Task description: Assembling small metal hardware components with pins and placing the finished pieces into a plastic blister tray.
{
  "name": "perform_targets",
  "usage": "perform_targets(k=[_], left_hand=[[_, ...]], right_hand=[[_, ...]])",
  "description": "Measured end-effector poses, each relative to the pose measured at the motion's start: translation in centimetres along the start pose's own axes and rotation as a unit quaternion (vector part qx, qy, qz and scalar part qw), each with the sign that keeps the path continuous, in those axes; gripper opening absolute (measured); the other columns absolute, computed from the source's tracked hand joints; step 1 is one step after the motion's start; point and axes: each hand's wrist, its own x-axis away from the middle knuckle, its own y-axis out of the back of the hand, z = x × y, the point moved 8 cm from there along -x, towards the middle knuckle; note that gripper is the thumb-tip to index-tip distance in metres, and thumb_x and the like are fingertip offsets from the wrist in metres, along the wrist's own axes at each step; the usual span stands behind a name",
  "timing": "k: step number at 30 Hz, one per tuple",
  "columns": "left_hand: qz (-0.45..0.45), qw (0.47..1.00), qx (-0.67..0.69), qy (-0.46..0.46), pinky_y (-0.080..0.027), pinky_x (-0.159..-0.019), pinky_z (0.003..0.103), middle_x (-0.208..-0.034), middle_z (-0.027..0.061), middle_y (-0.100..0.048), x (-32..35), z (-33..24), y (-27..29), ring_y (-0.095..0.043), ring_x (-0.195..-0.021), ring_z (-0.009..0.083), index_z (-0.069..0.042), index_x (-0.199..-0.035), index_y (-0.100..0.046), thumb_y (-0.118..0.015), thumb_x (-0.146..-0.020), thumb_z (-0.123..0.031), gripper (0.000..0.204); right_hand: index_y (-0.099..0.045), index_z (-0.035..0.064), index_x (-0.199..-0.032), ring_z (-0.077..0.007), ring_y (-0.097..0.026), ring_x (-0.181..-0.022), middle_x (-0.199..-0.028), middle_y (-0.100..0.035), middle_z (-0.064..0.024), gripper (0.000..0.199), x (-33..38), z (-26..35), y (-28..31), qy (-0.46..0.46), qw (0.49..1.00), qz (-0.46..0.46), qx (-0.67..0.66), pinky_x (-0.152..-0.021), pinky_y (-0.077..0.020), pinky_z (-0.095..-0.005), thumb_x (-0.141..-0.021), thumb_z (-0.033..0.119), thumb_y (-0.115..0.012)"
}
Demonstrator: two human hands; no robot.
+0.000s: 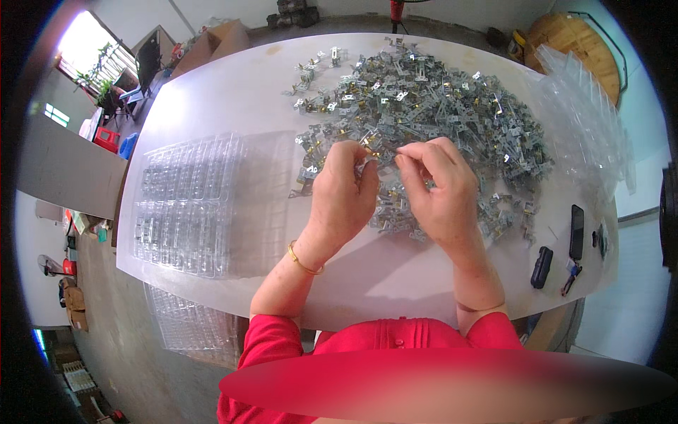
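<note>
Looking light and stiff, likely best held by its edges, a small metal part [363,165] is pinched by the left hand [342,189] over the pile's [431,102] left side; whether anything is pinched by the right hand [443,185] cannot be told.

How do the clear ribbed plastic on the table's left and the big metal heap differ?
The ribbed plastic is colourless and see-through; the metal heap is mostly grey with brassy bits. The plastic shows orderly rows; the heap is jumbled. The plastic covers less table than the heap. Both rest on the white table.
</note>
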Motion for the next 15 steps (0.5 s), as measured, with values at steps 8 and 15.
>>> perform_targets(k=[8,15], left_hand=[[-0.023,0.995,-0.059,-0.08,-0.052,-0.065,0.042,-0.092,0.0162,-0.062,0.2,-0.6,-0.1,-0.064,-0.078,0.0364,-0.002,-0.105,-0.054,-0.066,-0.089,0.002,0.02],[-0.08,0.962,-0.164,-0.203,-0.052,-0.064,0.039,-0.091,0.0113,-0.061,0.5,-2.2,-0.2,-0.063,-0.073,0.0292,-0.005,-0.096,-0.055,-0.064,-0.086,0.004,0.016]], right_hand=[[-0.067,0.006,-0.095,-0.0275,-0.064,-0.073,-0.085,-0.062,-0.0094,0.011,0.0,0.2,0.2,-0.008,1.0,0.008,0.0,-0.062,-0.0499,-0.0388,-0.086,0.003,-0.073],[-0.067,0.0061,-0.106,-0.0301,-0.065,-0.076,-0.09,-0.064,-0.0117,0.017,0.2,0.3,0.1,-0.034,0.999,0.02,-0.004,-0.067,-0.0513,-0.0411,-0.089,0.004,-0.07]])
